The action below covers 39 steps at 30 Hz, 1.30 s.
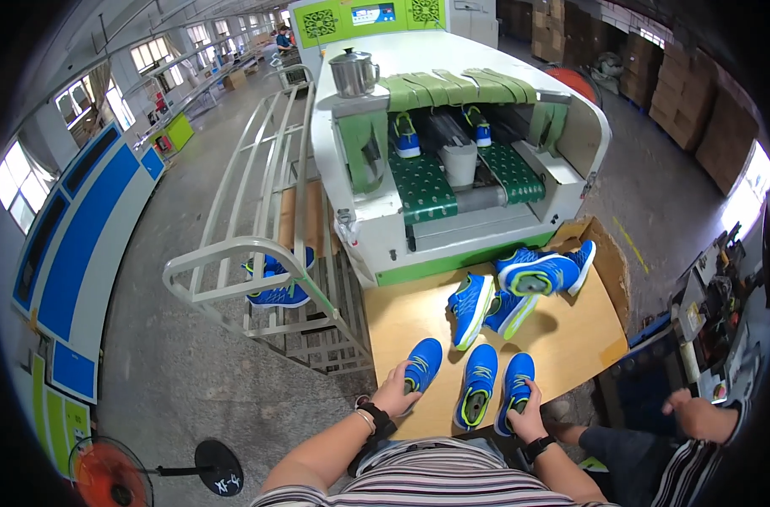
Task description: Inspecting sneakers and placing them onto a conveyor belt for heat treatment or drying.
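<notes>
While the left hand (393, 394) clasps a blue running shoe (427, 357) left of the central shoe (480, 367), the right hand (528, 414) grips a third shoe (519, 368) to its right. Arranging appears in hand; the next move likely calls for steady holds.

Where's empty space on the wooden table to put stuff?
At the left of the table, between the machine and the shoe in the left hand; at the right, between the shoe in the right hand and the cardboard. It's crowded at the back right, where shoes bunch together, and along the near edge.
</notes>
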Each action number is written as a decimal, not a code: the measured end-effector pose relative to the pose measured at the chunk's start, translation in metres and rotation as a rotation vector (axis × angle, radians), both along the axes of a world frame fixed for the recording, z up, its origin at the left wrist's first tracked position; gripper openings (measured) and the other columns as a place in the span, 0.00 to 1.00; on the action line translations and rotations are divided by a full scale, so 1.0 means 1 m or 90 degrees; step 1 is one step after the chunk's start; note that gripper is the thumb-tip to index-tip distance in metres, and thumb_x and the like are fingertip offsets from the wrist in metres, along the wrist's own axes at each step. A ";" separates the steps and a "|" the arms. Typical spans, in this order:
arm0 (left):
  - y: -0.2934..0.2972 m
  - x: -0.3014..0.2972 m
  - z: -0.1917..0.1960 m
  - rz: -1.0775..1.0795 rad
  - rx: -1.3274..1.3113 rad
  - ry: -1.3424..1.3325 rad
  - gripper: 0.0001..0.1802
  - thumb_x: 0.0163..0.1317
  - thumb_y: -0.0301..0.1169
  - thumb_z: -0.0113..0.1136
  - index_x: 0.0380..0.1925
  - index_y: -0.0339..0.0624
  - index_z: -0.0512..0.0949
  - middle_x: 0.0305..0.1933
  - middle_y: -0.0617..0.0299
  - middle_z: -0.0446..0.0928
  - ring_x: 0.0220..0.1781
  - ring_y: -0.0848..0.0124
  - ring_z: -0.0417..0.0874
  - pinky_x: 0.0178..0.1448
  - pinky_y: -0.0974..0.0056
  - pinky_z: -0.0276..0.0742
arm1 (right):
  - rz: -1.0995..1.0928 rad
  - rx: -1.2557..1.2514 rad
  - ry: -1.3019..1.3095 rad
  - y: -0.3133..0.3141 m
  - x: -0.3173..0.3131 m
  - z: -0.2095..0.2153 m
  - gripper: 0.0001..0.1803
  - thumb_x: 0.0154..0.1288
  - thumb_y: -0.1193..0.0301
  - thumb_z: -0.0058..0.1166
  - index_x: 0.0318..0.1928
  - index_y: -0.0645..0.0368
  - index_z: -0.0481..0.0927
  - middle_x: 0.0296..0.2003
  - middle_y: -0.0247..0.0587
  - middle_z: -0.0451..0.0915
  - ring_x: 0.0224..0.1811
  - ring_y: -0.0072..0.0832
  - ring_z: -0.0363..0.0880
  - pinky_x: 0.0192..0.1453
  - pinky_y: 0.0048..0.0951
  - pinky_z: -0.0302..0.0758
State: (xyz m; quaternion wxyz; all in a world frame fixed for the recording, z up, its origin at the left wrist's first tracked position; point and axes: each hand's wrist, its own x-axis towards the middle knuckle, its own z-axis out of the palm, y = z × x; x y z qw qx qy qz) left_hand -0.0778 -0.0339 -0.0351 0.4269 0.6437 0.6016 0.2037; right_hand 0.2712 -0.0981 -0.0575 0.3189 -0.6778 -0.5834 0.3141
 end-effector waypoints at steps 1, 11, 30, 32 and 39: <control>0.001 -0.003 0.004 -0.039 0.011 0.001 0.46 0.54 0.35 0.70 0.69 0.41 0.54 0.65 0.36 0.64 0.68 0.44 0.67 0.72 0.53 0.64 | -0.015 0.020 -0.015 -0.001 0.000 0.000 0.44 0.46 0.78 0.57 0.67 0.62 0.57 0.63 0.60 0.60 0.69 0.56 0.58 0.75 0.44 0.56; 0.115 0.003 0.038 -0.154 0.048 0.090 0.14 0.62 0.37 0.63 0.43 0.40 0.81 0.51 0.47 0.79 0.57 0.47 0.77 0.63 0.52 0.71 | -0.004 -0.013 -0.008 -0.004 0.003 0.006 0.44 0.48 0.75 0.58 0.68 0.60 0.56 0.67 0.64 0.57 0.72 0.58 0.55 0.76 0.46 0.55; 0.224 0.018 0.001 -0.240 0.018 0.153 0.57 0.51 0.26 0.68 0.76 0.44 0.43 0.68 0.39 0.67 0.65 0.51 0.75 0.66 0.58 0.70 | -0.015 -0.014 0.011 0.001 0.000 0.011 0.43 0.47 0.74 0.59 0.67 0.59 0.58 0.69 0.64 0.55 0.72 0.59 0.54 0.77 0.47 0.53; 0.219 0.004 0.021 -0.399 0.098 0.403 0.52 0.51 0.28 0.69 0.75 0.51 0.52 0.68 0.41 0.67 0.67 0.51 0.72 0.69 0.50 0.67 | -0.028 -0.042 0.014 0.000 0.001 0.012 0.43 0.48 0.74 0.59 0.68 0.57 0.58 0.69 0.64 0.54 0.73 0.59 0.53 0.77 0.47 0.53; 0.243 0.098 0.062 -0.292 0.294 0.219 0.45 0.54 0.49 0.70 0.68 0.42 0.65 0.72 0.43 0.62 0.74 0.46 0.60 0.74 0.47 0.57 | -0.036 -0.056 0.014 0.000 0.001 0.016 0.44 0.48 0.74 0.58 0.68 0.55 0.58 0.70 0.63 0.51 0.74 0.59 0.50 0.77 0.47 0.52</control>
